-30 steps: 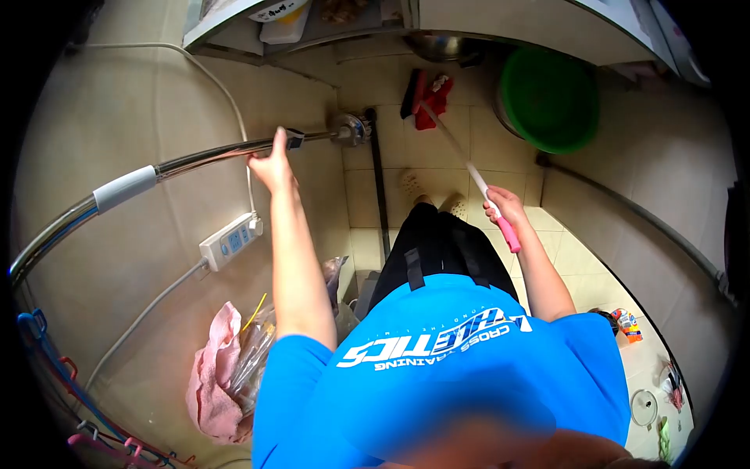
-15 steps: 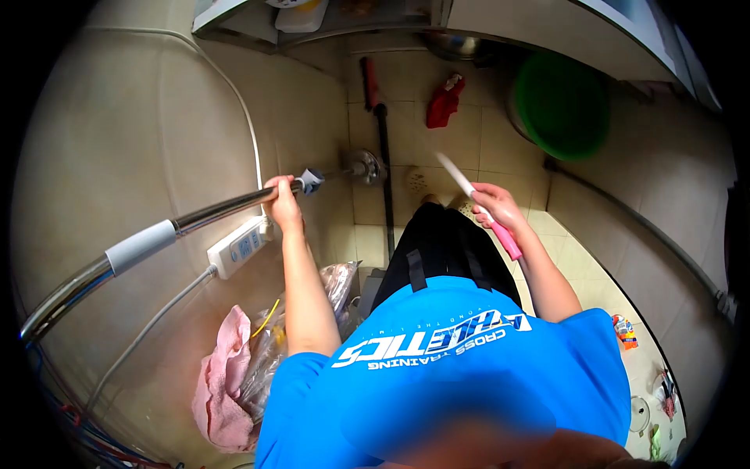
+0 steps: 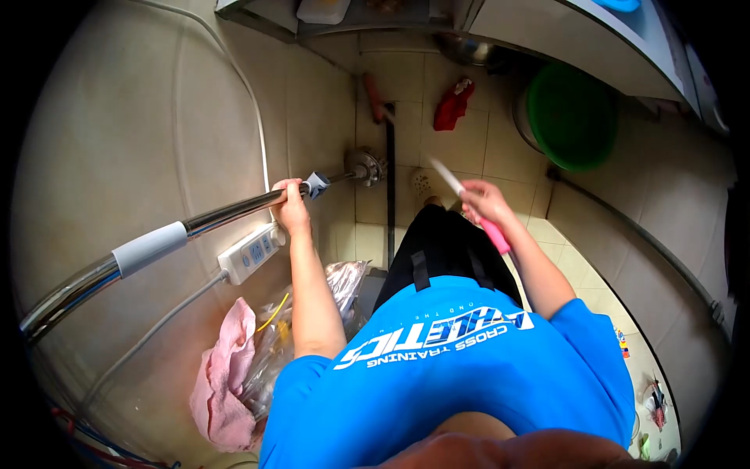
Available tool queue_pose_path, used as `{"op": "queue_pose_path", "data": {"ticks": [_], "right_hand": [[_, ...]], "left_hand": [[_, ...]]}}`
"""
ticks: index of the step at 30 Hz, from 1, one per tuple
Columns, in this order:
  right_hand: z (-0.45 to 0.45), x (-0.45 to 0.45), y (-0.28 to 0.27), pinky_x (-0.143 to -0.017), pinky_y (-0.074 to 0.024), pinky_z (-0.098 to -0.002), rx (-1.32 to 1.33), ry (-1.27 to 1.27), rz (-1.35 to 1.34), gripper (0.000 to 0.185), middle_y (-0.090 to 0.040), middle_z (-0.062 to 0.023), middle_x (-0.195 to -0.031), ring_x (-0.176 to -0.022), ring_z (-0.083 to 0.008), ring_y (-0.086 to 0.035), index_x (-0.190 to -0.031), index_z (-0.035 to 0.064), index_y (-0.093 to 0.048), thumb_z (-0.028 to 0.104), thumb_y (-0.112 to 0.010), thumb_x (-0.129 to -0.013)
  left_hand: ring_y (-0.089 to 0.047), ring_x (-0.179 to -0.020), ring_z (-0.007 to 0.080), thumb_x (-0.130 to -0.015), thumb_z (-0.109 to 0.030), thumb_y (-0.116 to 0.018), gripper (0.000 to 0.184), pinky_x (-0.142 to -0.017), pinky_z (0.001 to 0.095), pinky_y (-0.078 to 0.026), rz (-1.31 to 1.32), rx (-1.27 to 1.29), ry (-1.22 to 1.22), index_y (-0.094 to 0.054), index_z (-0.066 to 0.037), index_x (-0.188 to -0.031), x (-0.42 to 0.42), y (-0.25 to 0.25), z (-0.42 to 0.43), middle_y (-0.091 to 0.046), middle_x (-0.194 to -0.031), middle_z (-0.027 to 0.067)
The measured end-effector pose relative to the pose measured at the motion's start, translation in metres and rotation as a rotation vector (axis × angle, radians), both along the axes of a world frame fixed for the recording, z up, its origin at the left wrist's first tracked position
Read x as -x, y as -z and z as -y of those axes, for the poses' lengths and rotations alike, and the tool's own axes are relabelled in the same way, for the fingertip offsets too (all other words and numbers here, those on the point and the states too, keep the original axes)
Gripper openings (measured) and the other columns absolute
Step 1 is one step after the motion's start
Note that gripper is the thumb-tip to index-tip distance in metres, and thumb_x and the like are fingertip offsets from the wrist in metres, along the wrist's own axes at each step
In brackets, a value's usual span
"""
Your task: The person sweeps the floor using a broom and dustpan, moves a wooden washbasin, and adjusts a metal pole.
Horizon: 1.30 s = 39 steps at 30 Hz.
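Note:
My left hand is closed round a chrome pole, close to a grey fitting near its far end. A white sleeve wraps the pole nearer to me. Further along, a round metal flange sits by the wall. My right hand grips a knife with a pink handle. Its pale blade, slightly blurred, points up and to the left over the floor, apart from the pole. Part of the handle is hidden by my fingers.
A white power strip lies below the pole, beside a pink towel and clear plastic bags. On the tiled floor are a red cloth and a black pipe. A green basin stands at the back right, under a counter.
The view has shifted slightly. My right hand has moved a little left with the knife. My left hand keeps its hold on the pole.

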State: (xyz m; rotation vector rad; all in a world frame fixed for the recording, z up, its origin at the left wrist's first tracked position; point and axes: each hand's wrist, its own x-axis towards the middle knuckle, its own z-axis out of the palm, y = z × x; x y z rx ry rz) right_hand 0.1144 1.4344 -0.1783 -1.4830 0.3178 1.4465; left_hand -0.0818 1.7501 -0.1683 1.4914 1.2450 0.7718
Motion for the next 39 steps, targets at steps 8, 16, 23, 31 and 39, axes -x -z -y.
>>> {"op": "queue_pose_path", "data": {"ticks": [8, 16, 23, 31, 39], "right_hand": [[0.005, 0.029, 0.019, -0.031, -0.0354, -0.025, 0.131, -0.112, 0.025, 0.027, -0.051, -0.0072, -0.056, -0.038, -0.0119, -0.045, -0.107, 0.0013, -0.046, 0.008, -0.051, -0.081], [-0.023, 0.029, 0.009, -0.032, -0.0364, -0.0248, 0.039, 0.044, 0.2, 0.031, -0.051, -0.006, -0.056, -0.038, -0.0115, -0.045, -0.11, 0.0021, -0.046, 0.009, -0.052, -0.08], [-0.015, 0.001, 0.024, -0.034, -0.037, -0.0236, -0.04, 0.167, -0.227, 0.029, -0.052, -0.0097, -0.062, -0.043, -0.013, -0.047, -0.103, -0.0037, -0.048, 0.009, -0.055, -0.078], [-0.047, -0.037, 0.015, -0.036, -0.0366, -0.0207, -0.136, 0.231, -0.206, 0.028, -0.05, -0.0081, -0.066, -0.045, -0.0096, -0.043, -0.106, -0.0051, -0.044, 0.01, -0.049, -0.083], [-0.005, -0.047, 0.061, -0.036, -0.0333, -0.0152, -0.197, 0.502, -0.339, 0.024, -0.049, -0.0097, -0.07, -0.048, -0.0067, -0.041, -0.102, -0.0062, -0.042, 0.009, -0.047, -0.084]], "left_hand": [[-0.055, -0.069, 0.0139, -0.075, -0.003, -0.055, 0.004, -0.068, 0.0258, -0.044, 0.072, 0.033, -0.055, -0.052, 0.0, -0.074, -0.001, -0.006, 0.006, -0.059, -0.071, 0.0082], [-0.056, -0.068, 0.0155, -0.075, -0.001, -0.054, 0.003, -0.069, 0.0267, -0.045, 0.05, 0.022, -0.019, -0.051, 0.0, -0.074, 0.001, -0.008, 0.005, -0.058, -0.072, 0.0088], [-0.055, -0.069, 0.0148, -0.076, -0.003, -0.053, 0.003, -0.069, 0.026, -0.044, -0.01, 0.032, -0.019, -0.051, -0.001, -0.076, 0.0, -0.008, 0.007, -0.058, -0.073, 0.0081], [-0.055, -0.067, 0.0127, -0.077, -0.009, -0.055, 0.006, -0.058, 0.0238, -0.045, 0.039, -0.051, 0.023, -0.054, -0.004, -0.075, 0.002, -0.001, 0.004, -0.059, -0.072, 0.0056], [-0.055, -0.069, 0.0141, -0.076, -0.009, -0.056, 0.006, -0.061, 0.0257, -0.046, -0.045, -0.084, 0.052, -0.054, -0.003, -0.075, 0.002, -0.001, 0.001, -0.059, -0.075, 0.0075]]}}
